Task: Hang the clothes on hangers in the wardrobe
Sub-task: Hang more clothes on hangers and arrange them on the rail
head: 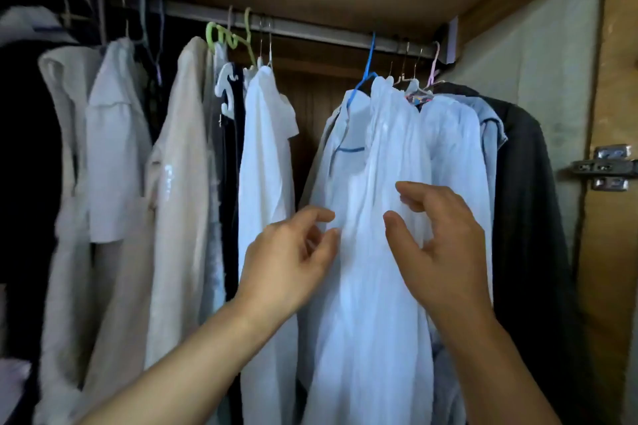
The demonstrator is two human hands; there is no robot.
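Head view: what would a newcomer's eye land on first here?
First, the two hands at centre, the left hand and right hand, fingers loosely curled in front of a pale blue-white garment hanging from the rail. Next, the blue hanger above it, and the dark coat at far right.

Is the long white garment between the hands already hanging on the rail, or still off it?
Hanging. The long white garment drapes straight down from a hanger hooked on the rail; neither hand is holding it up.
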